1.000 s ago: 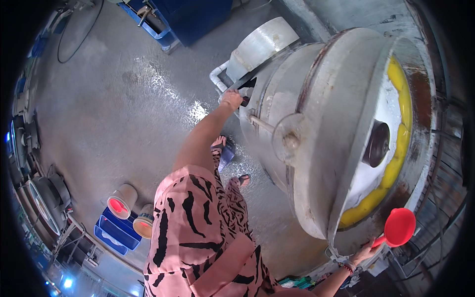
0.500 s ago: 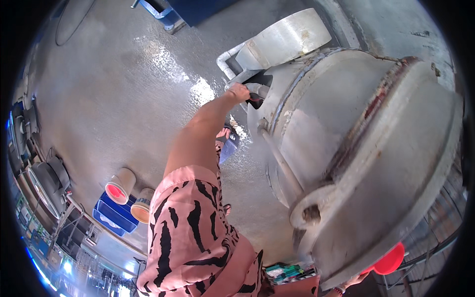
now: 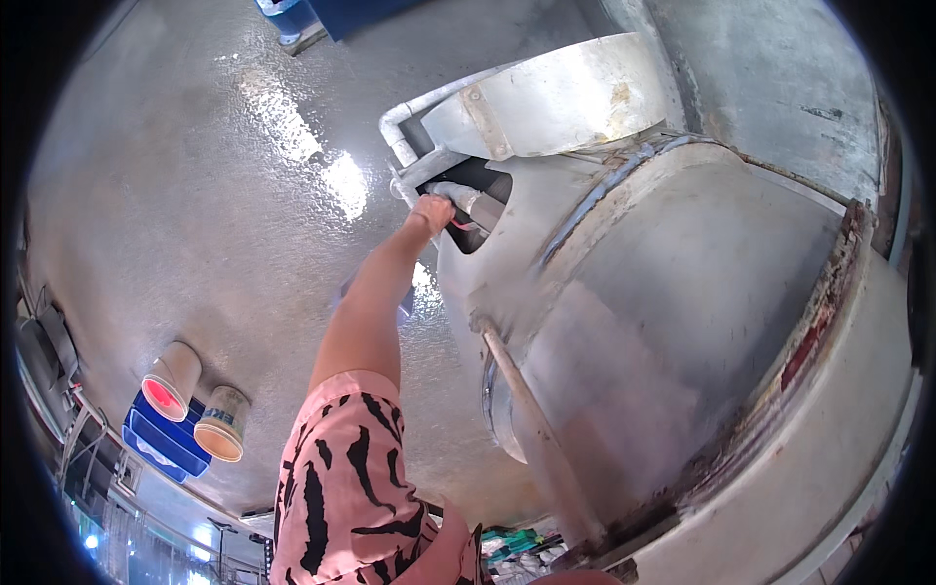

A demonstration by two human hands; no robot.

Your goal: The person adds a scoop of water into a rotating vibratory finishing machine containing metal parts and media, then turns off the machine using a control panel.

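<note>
At lower left of the frame, pale buckets (image 3: 183, 363) sit close by blue tubs (image 3: 180, 432); little risk judged there, well apart from your reach. Floor (image 3: 244, 244) shines left of centre, probably wet: a slip could throw your weight onto the outstretched arm.

Near frame centre, your left hand (image 3: 435, 211) is curled at the edge of a dark opening (image 3: 472, 244) in the end of the big metal vessel (image 3: 682, 283), which fills most of the right side. Should anything inside turn, your fingers could be pinched; the cut metal edge could also scrape your wrist. Lower down, a slanted rod (image 3: 536, 409) might snag your pink sleeve (image 3: 341, 478) if you lean right. Far right, the flange (image 3: 799, 361) looks rusty and flaking; a bump could shed scale.

Hard to make out, again left to right: far-left gear bends into the dark rim. Your fingertips don't show, so whether you grasp anything, or what, cannot be told. A thin reddish strip (image 3: 464, 225) beside them is unclear. Your feet are hidden. Coloured items (image 3: 517, 542) at bottom centre are cut off. Your right hand is out of view, and the vessel's far end runs into the rim.
</note>
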